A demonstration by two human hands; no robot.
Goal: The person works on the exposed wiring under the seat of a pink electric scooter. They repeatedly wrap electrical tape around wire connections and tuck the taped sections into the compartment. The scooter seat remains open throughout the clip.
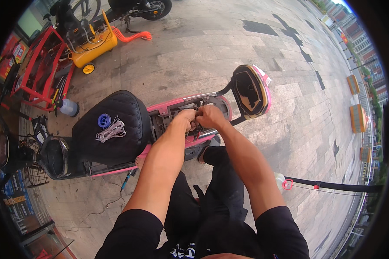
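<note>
Your left hand (186, 117) and right hand (209, 115) meet, fingers curled, over the pink scooter's (168, 105) open rear bay; what they grip is hidden.

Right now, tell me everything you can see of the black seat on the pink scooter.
The black seat is a padded, quilted cushion, leather-like, with diamond stitching. It sits on the pink scooter, ahead of the open rear compartment where both hands work. A blue spool and a loose coil of white wire lie on top. The hands do not touch it.
</note>
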